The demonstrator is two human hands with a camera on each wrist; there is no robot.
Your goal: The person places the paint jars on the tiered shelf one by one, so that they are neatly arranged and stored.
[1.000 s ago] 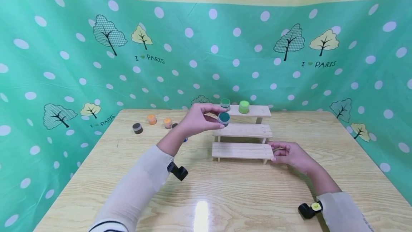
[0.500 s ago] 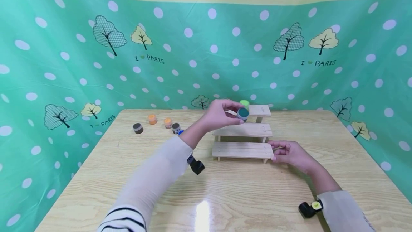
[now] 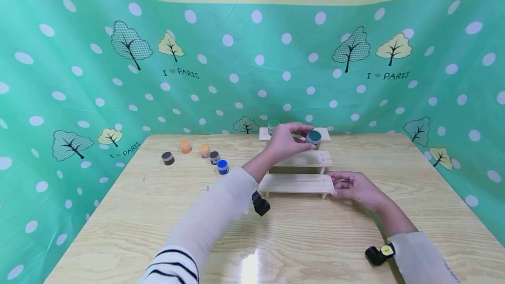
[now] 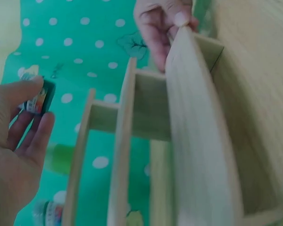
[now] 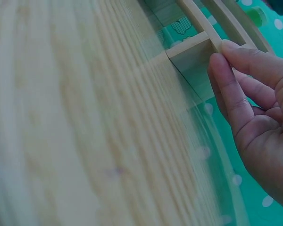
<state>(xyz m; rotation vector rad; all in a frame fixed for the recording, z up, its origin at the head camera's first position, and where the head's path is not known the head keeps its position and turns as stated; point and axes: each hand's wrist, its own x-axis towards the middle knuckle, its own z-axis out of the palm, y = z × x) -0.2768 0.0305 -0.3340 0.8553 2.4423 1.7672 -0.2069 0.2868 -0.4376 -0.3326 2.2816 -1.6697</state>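
Note:
My left hand [image 3: 286, 142] holds a small paint jar [image 3: 314, 137] with a dark teal lid between thumb and fingers. The jar is in the air by the right end of the top tier of a three-tier wooden display stand [image 3: 296, 183]. In the left wrist view, the jar's printed label [image 4: 35, 101] shows. My right hand [image 3: 357, 191] pinches the right end of the lowest tier; its thumb and finger meet at the board's corner in the right wrist view. A green-lidded jar [image 3: 274, 126] stands on the top tier. The light green jar [image 4: 61, 159] is mostly hidden by my left hand in the head view.
Left of the stand, several jars stand on the wooden table [image 3: 315, 236]: a blue one [image 3: 222, 167], two orange ones, one being here [image 3: 185, 147], and two dark ones, one here [image 3: 168, 158]. A green dotted cloth [image 3: 221, 56] hangs behind.
My left hand has carried the teal-lidded jar rightward along the top tier, past the green-lidded and light green jars. My right hand keeps its place at the stand's lowest tier.

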